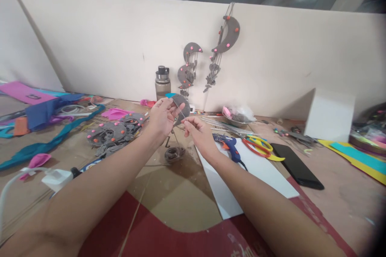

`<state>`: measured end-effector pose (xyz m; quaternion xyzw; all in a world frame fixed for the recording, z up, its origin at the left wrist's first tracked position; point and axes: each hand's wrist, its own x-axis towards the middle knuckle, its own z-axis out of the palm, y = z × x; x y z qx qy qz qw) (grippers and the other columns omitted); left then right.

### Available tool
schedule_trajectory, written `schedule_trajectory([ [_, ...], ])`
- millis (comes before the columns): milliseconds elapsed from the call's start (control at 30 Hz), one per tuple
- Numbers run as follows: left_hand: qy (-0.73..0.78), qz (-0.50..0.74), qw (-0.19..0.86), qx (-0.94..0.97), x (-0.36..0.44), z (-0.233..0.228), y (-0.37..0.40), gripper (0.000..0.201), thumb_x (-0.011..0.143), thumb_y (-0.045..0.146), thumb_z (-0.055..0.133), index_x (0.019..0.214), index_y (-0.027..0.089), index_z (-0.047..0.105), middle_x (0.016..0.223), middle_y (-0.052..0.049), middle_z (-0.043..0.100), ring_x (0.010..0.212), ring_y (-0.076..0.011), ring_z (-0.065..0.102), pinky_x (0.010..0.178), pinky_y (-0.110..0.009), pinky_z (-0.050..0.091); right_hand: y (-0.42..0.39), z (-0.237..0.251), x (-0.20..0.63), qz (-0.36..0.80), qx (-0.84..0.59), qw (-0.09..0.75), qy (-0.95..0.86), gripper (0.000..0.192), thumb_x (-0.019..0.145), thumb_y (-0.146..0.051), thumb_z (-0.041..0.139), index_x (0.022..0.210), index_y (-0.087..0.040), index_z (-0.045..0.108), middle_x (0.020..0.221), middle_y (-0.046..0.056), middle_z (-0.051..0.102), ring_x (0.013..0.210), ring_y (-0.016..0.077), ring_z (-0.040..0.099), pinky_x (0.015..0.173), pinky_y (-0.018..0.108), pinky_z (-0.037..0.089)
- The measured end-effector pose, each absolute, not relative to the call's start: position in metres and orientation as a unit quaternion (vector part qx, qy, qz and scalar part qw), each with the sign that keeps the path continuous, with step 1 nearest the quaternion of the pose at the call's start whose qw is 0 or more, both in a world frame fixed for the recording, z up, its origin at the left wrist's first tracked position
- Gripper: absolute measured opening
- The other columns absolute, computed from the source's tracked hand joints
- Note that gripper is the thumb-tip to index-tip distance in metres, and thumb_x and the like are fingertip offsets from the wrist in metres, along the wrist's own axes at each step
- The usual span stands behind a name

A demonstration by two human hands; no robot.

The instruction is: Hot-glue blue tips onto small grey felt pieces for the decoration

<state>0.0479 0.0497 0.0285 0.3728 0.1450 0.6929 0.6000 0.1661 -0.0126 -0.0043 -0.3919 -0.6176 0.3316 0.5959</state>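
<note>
Pinching a grey felt crescent [181, 106] above the table's [169, 192] middle, the left hand [161, 118] steadies it while the right hand [197, 128] grips its thread [180, 109].

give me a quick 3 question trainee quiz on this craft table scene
1. True or false: the left hand holds a grey felt crescent.
2. Which tool lies on the white sheet nearest the right hand? A) blue glue gun B) hammer C) stapler
3. Fill in: the scissors have red and ______ handles.

Key
1. True: it grips the crescent, while the right hand pinches a thin thread at it.
2. A: the blue glue gun lies just right of that hand.
3. yellow
</note>
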Motion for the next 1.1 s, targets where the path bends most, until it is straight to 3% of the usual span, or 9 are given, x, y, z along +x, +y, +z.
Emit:
schedule_trajectory([
  [267, 0.112, 0.716, 0.549, 0.417, 0.042, 0.050, 0.040, 0.020, 0.074, 0.019, 0.069, 0.070, 0.018, 0.050, 0.071, 0.003, 0.064, 0.073, -0.0103, 0.066, 0.092, -0.039, 0.055, -0.025, 0.026, 0.169, 0.359, -0.357, 0.634, -0.585, 0.021, 0.079, -0.037, 0.063, 0.086, -0.018, 0.064, 0.058, -0.008, 0.049, 0.046, 0.0055, 0.041, 0.045, 0.020, 0.038],
  [533, 0.157, 0.756, 0.453, 0.446, 0.037, 0.055, 0.044, 0.023, 0.076, 0.027, 0.070, 0.074, 0.018, 0.049, 0.072, 0.003, 0.061, 0.074, -0.0105, 0.065, 0.086, -0.034, 0.056, -0.049, 0.060, 0.174, 0.402, -0.291, 0.616, -0.612, 0.016, 0.084, -0.034, 0.064, 0.090, -0.019, 0.066, 0.054, -0.008, 0.046, 0.045, 0.0044, 0.039, 0.046, 0.019, 0.038],
  [800, 0.184, 0.752, 0.459, 0.436, 0.036, 0.030, 0.066, 0.016, 0.076, 0.022, 0.067, 0.075, 0.018, 0.051, 0.076, 0.002, 0.061, 0.077, -0.0105, 0.064, 0.087, -0.037, 0.056, -0.087, 0.093, 0.171, 0.426, -0.253, 0.622, -0.606, 0.015, 0.085, -0.033, 0.064, 0.093, -0.021, 0.063, 0.059, -0.007, 0.044, 0.045, 0.0040, 0.036, 0.041, 0.017, 0.040],
  [1100, 0.186, 0.741, 0.500, 0.408, 0.034, 0.015, 0.076, 0.019, 0.073, 0.021, 0.070, 0.072, 0.017, 0.051, 0.069, 0.003, 0.057, 0.067, -0.0084, 0.061, 0.085, -0.036, 0.056, -0.138, 0.123, 0.174, 0.390, -0.214, 0.634, -0.632, 0.013, 0.094, -0.029, 0.052, 0.090, -0.026, 0.064, 0.059, -0.006, 0.046, 0.045, 0.0048, 0.038, 0.038, 0.017, 0.038],
])
